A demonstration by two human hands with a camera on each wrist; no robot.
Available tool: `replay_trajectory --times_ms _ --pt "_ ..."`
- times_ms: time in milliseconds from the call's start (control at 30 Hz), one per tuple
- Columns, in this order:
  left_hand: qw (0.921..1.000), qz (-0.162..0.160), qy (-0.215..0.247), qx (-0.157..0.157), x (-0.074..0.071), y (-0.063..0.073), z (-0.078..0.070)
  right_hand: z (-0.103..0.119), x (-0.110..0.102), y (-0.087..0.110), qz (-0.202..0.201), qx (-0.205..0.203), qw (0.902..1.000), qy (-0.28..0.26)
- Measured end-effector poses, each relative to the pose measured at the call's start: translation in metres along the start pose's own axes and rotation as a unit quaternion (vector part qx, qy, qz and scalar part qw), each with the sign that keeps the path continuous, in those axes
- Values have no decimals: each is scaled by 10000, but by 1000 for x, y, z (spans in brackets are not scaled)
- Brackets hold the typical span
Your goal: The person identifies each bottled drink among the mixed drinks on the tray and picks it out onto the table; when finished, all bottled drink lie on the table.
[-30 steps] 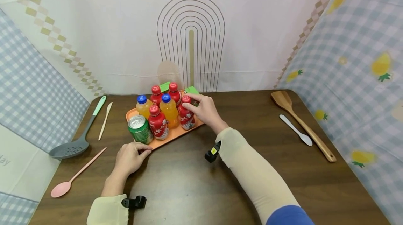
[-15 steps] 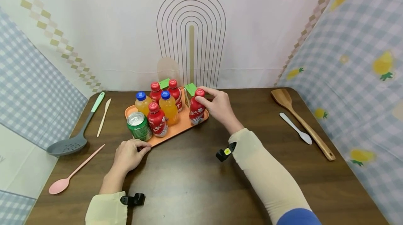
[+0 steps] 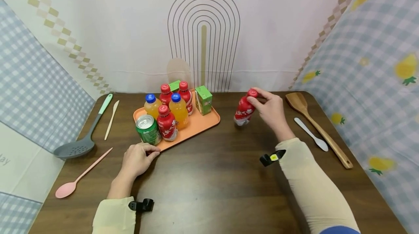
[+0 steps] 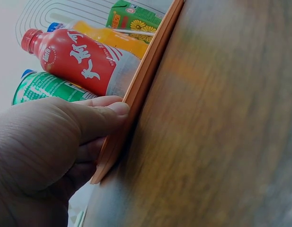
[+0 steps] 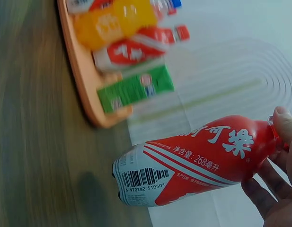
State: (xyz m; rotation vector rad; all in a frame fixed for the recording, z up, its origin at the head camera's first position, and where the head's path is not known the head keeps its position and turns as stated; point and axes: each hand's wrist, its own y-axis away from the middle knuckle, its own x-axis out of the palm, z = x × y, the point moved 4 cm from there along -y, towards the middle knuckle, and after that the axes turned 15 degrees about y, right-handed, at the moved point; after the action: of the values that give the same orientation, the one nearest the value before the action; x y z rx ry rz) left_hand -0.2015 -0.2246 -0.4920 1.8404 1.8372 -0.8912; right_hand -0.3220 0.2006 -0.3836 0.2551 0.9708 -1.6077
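Right hand (image 3: 271,112): fingers pinch the red bottle (image 3: 244,109) just under its cap.
Red bottle: tilted, hanging below right fingers, clear of the counter (image 3: 203,186).
Left hand (image 3: 137,159): fingers pinch the near rim of the orange tray (image 3: 199,122).
Tray load: green can (image 3: 148,133) just beyond left fingers; second red bottle (image 3: 167,126) right of it; juice carton (image 3: 204,101) between the hands, farther off.
Head only: wooden spatula (image 3: 319,132) right of right fingers; pink spoon (image 3: 67,189) left of left fingers.
Left wrist only: thumb on rim's upper side; yellow flowers on a green carton (image 4: 132,21).
Right wrist only: barcode (image 5: 146,177) 6 970282 510501 on bottle's lower end, farthest from fingers.
Held label: 净含量: 268毫升, plus large white 可樂 nearer fingers.
Can label: too small to read in head view.
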Motion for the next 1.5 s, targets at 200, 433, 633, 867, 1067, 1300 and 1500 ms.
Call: replay_trajectory --times_ms 200,433,633,867,1067,1300,1500 --pt "10000 10 -10 -39 -1 -1 -1 -35 -21 2 -161 275 9988 367" --pt "10000 22 -4 -49 -1 -1 -1 -62 -35 8 -213 478 9967 618" --pt "9999 20 -4 -102 0 0 1 -73 -42 11 -255 432 9966 652" --pt "9999 23 0 -120 1 -1 3 -78 -47 13 -296 475 9961 678" --pt "9999 43 10 -137 2 0 3 -80 -47 15 -282 498 9953 776" --pt "10000 -17 12 -28 0 0 0 -83 -45 15 -304 559 9955 703" --pt "10000 -10 3 -15 1 0 0 -84 -45 16 -332 555 9954 709"
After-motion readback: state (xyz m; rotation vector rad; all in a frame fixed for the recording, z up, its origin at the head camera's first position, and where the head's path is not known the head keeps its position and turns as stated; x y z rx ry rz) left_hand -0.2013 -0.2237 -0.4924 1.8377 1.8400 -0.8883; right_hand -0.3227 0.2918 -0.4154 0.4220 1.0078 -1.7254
